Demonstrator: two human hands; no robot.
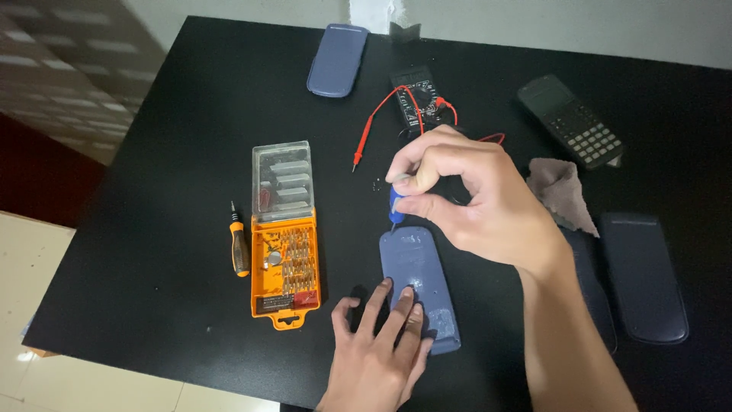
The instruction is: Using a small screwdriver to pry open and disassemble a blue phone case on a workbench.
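A blue-grey device back [420, 286] is pinned flat on the black tabletop [183, 137] by the left hand [377, 358] — fingers [402, 305] spread across its lower half. A blue-handled screwdriver [395, 204] is pinched upright by the right hand [473, 198], its tip set at the device's top edge. An open orange bit case [284, 252] and an orange screwdriver [239, 246] lie to the left — well apart.

Single head-worn camera looks steeply down, fairly close, over the black table [191, 114].
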